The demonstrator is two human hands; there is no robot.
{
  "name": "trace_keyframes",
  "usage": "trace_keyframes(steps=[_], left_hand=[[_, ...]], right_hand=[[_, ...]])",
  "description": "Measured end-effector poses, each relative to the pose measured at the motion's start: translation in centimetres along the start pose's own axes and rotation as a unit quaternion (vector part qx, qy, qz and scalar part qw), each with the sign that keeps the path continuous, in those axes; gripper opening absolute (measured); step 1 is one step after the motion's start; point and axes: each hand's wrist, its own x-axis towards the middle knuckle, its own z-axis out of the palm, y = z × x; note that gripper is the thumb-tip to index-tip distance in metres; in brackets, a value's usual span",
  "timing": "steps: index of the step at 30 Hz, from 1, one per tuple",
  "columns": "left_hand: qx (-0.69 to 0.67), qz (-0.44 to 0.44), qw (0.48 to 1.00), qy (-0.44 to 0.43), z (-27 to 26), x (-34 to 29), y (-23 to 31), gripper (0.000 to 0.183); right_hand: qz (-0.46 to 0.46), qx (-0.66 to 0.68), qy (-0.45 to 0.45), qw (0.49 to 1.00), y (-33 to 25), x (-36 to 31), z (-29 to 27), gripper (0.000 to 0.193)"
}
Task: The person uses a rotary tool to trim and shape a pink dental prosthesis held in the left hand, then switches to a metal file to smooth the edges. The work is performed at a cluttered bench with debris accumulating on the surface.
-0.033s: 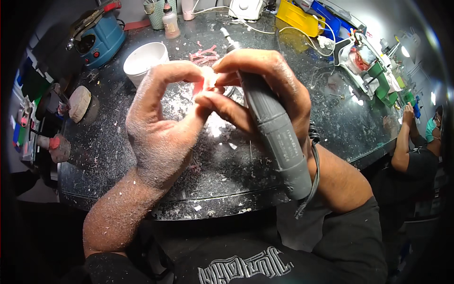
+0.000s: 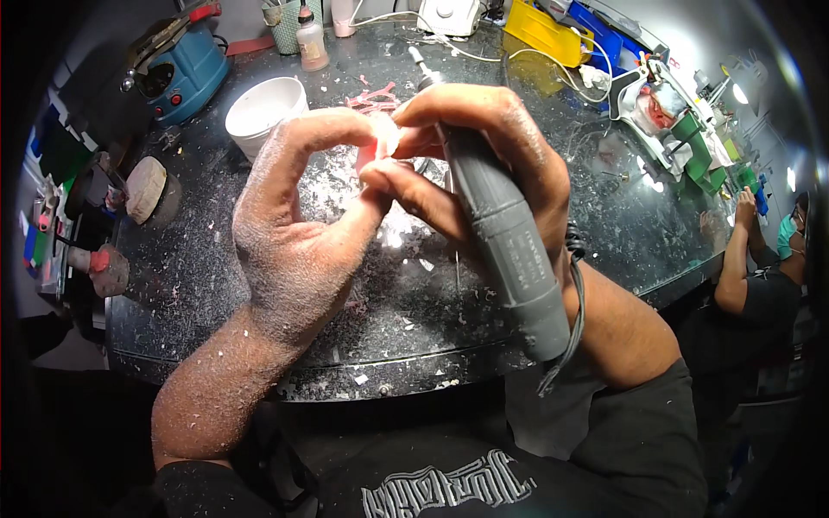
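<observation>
My left hand (image 2: 298, 207), dusted with white powder, is closed in a pinch on a small pink-and-white piece (image 2: 387, 138), which may be a denture part. Fingertips hide most of it. My right hand (image 2: 527, 142) has a dark grey rotary handpiece (image 2: 505, 229) tucked between index finger and palm. Its metal tip (image 2: 416, 56) points up and away from the piece, and a cord (image 2: 576, 328) hangs from its near end. The thumb and index finger of that same hand also meet the small piece. Whether the handpiece is running, I cannot tell.
White dust and chips cover the black bench (image 2: 397, 345). A white tub (image 2: 263, 112), pink branching scraps (image 2: 373, 97) and a dropper bottle (image 2: 312, 43) stand beyond my hands. At far left is a blue machine (image 2: 181, 78); at right, a yellow bin (image 2: 542, 34) and another person's arm (image 2: 738, 250).
Both hands and the small piece have shifted slightly to the right. The handpiece has tilted and turned a little in my right hand.
</observation>
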Motion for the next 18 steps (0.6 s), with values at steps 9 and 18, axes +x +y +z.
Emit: trace_keyframes(steps=[9,18], left_hand=[[0.017,-0.049,0.998,-0.026,-0.7,1.3,0.6,0.041],[-0.138,-0.053,0.989,0.006,-1.0,0.8,-1.1,0.035]], right_hand=[[-0.066,0.021,-0.019,0.997,0.9,0.9,-1.5,0.043],[0.121,0.043,0.015,0.992,-1.1,1.2,-2.1,0.036]])
